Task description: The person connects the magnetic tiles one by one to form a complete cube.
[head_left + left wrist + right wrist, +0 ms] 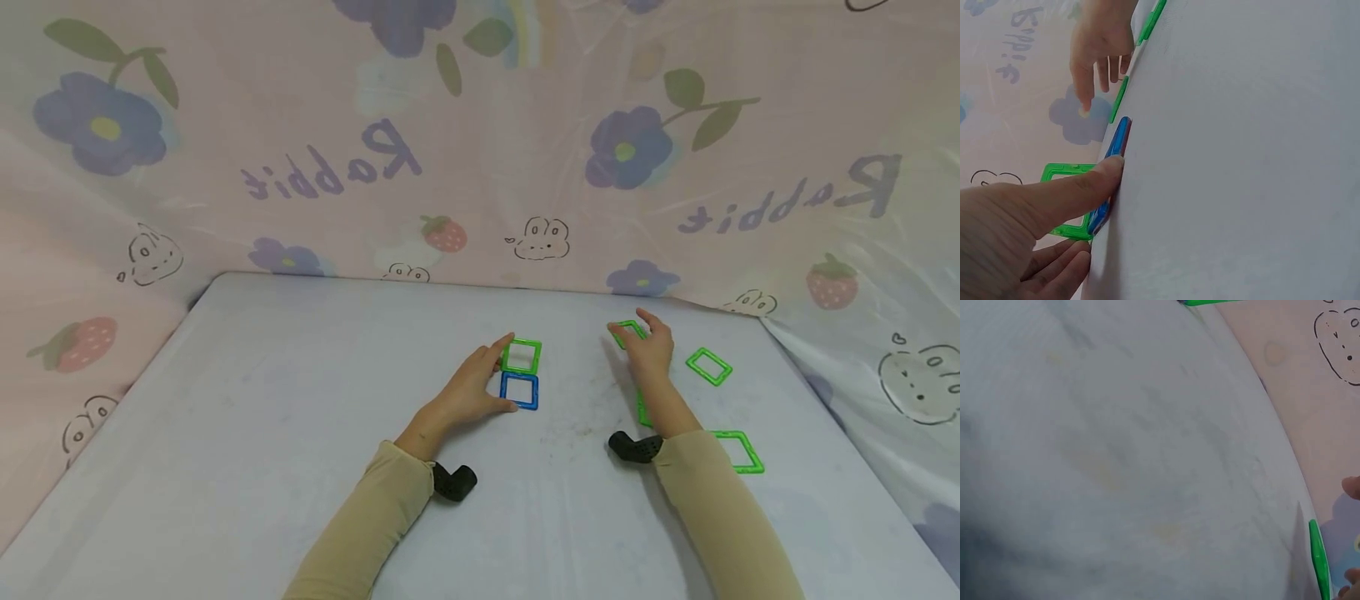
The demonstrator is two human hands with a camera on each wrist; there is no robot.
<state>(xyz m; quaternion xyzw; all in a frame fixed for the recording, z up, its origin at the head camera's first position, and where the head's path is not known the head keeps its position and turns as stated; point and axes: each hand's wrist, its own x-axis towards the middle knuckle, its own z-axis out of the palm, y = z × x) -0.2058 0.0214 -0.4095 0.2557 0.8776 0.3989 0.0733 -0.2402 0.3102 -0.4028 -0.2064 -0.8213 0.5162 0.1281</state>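
Partly, right hand (651, 348) hides one green frame (640, 330).

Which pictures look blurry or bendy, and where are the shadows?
Right wrist view: the table looks blurry, its edge curves, and it goes dark at the lower left; left wrist view: rather dim, with a soft grey shadow on the table below the blue square; head view: brighter and clearer, with faint shadows beside the left hand and right hand.
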